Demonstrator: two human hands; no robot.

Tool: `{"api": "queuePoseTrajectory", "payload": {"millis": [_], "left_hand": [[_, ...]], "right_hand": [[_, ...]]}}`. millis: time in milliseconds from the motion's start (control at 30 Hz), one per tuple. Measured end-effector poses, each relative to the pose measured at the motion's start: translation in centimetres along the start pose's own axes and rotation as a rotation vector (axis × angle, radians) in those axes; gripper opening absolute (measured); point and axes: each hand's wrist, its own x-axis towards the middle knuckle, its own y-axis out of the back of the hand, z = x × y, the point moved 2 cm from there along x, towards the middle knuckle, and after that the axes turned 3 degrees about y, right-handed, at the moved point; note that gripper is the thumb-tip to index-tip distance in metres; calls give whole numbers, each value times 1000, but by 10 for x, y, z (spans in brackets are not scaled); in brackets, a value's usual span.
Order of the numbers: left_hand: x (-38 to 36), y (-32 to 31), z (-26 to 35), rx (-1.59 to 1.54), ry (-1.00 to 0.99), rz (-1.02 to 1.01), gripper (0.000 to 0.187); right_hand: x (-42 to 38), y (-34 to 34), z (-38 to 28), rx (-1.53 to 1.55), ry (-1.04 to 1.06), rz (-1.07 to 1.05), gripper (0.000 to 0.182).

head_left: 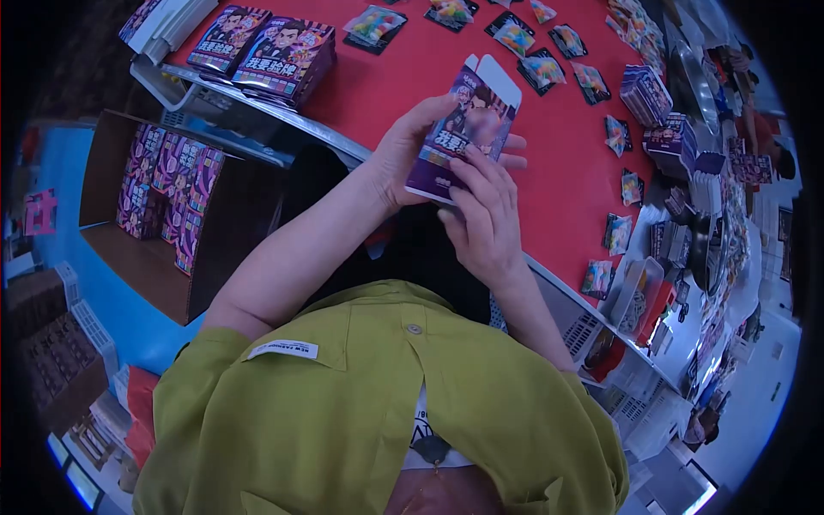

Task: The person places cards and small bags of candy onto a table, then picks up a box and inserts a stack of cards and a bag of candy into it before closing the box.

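Observation:
A purple printed carton (446,154) with a cartoon figure and large white characters is held tilted above the red table (378,94). Its white top flaps stand up, so the upper end is open. My left hand (403,146) wraps the carton from behind, thumb along its left edge, with fingertips showing past the right side. Across the lower front lie the fingers of my right hand (487,215), its thumb near the bottom edge. Beyond the carton, small clear packets of colourful pieces on black cards (542,70) are spread over the red surface.
Stacked purple cartons (287,60) stand at the table's back left. A cardboard box (137,257) with more cartons sits on my left. More carton stacks (648,96), a heap of packets (635,30) and a white bin (637,287) line the right side.

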Motion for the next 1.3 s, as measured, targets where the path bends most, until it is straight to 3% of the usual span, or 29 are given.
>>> {"api": "queuePoseTrajectory", "payload": {"millis": [67,100,133,200,267,367,433,567,667,733,800,867,1000,1067,1100,1167,1233,1300], "left_hand": [[-5,0,2,9,27,18,64],[-9,0,2,171,52,132,64],[-10,-1,0,335,76,240,63],[-9,-8,-8,303,69,212,56],[-12,-3,-11,322,115,317,46],[-16,-7,-12,410,116,289,39],[-14,-2,-16,400,137,355,37],[-11,5,-19,371,144,461,32],[-14,10,-16,303,121,497,32],[-16,11,-11,162,118,522,34],[-17,7,-11,128,137,651,35],[-14,16,-18,104,200,612,35],[-9,-8,-30,419,169,702,42],[-11,-13,-25,860,-202,969,45],[-15,-9,-22,863,-202,972,45],[-20,-9,-15,1602,-599,569,54],[-19,-9,-23,1494,-502,472,56],[-16,-9,-27,1386,-418,376,59]], "right_hand": [[7,12,5,92,-107,64,35],[8,17,11,178,-209,128,39],[8,17,20,72,-264,212,41],[14,11,35,35,-258,229,37],[14,11,36,10,-247,245,34],[13,14,37,109,-415,265,26],[13,13,46,378,-562,343,25],[6,12,57,258,-539,311,26],[-17,25,52,373,-536,423,28],[-27,43,33,401,-348,242,33],[-38,40,29,413,-303,173,42],[-45,29,22,85,-189,51,50],[-48,19,43,171,-172,174,47],[-48,15,38,161,-201,200,40],[-50,13,36,279,-317,220,38],[-49,7,32,395,-442,238,37],[-34,3,27,388,-595,333,36],[-32,-1,32,412,-546,347,41]]}}
